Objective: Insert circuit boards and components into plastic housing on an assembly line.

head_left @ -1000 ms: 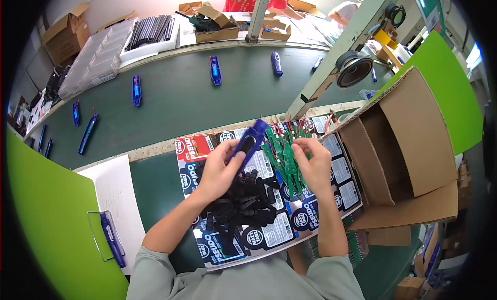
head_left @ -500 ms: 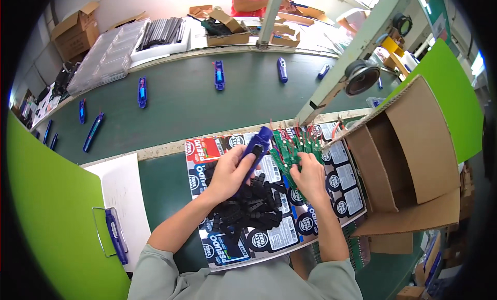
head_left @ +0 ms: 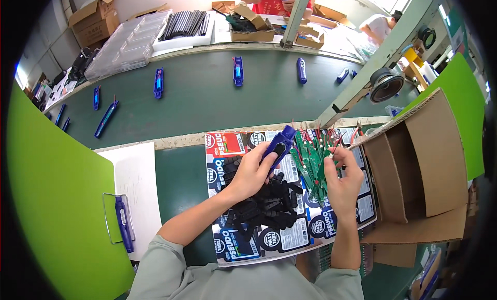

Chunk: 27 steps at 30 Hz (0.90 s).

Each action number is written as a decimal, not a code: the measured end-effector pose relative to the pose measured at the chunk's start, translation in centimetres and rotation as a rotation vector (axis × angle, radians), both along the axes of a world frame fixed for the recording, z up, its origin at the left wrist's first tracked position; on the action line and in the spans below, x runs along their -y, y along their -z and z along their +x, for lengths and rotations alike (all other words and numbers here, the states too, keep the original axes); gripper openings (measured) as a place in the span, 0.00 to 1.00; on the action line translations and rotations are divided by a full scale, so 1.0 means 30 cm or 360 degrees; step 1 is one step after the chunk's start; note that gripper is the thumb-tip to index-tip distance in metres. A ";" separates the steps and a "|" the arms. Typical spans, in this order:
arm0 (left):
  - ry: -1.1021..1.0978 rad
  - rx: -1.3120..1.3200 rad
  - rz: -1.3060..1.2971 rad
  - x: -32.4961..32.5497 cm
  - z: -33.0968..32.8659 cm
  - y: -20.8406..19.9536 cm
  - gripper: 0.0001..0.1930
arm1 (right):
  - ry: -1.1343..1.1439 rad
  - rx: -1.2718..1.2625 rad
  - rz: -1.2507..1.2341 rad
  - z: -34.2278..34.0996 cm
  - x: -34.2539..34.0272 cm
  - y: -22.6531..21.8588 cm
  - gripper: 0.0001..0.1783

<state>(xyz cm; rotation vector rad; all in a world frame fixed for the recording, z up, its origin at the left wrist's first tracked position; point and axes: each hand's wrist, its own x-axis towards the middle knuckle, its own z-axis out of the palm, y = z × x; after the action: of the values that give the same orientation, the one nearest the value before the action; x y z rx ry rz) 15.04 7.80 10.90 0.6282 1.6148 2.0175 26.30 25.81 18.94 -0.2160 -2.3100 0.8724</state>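
My left hand (head_left: 249, 174) is closed around a purple-blue plastic housing (head_left: 284, 138), shaped like a long tool handle with a black oval part on its side. It is tilted up, its end pointing away from me. My right hand (head_left: 342, 186) pinches a narrow green circuit board (head_left: 321, 174) with red wires, at the right side of a heap of similar circuit boards (head_left: 305, 157). Below my left hand lies a pile of small black plastic parts (head_left: 264, 209). Boards and black parts both rest on a printed cardboard sheet (head_left: 284, 240).
Beyond the sheet runs a green conveyor belt (head_left: 196, 82) bearing several purple-blue housings. An open cardboard box (head_left: 435, 160) stands at right, beside a post with a round speaker (head_left: 386, 85). A green panel (head_left: 62, 196) walls the left. Two people are across the belt.
My right hand has drawn back to the right from the middle of the board heap, a board now between its fingers. My left hand still holds the housing. The whole view has shifted slightly.
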 end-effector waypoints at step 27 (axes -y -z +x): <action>0.0090 0.0268 0.0310 0.002 0.030 -0.032 0.21 | -0.0403 -0.0040 -0.0782 -0.051 0.164 0.054 0.11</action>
<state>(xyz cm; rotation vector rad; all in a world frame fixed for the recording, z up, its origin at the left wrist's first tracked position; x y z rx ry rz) 15.93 7.73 11.85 0.5488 1.3015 2.1401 24.79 20.88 17.31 -0.1190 -2.0922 1.5571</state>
